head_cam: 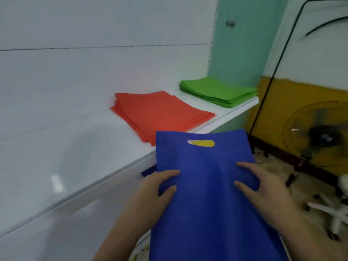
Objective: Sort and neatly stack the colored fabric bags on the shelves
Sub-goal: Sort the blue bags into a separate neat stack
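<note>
Writing or labels cannot be made out on any bag. A blue fabric bag (205, 194) with a cut-out handle is held in front of the white shelf (79, 162), its sides gripped by the left hand (156, 187) and right hand (263, 185), thumbs on top, the other fingers hidden beneath. On the shelf lie a red bag stack (160, 113) and, well apart, a green bag stack (218, 91). A blurred floor fan (318, 136) is seen at the right. The blue bag's lower end is cut off.
</note>
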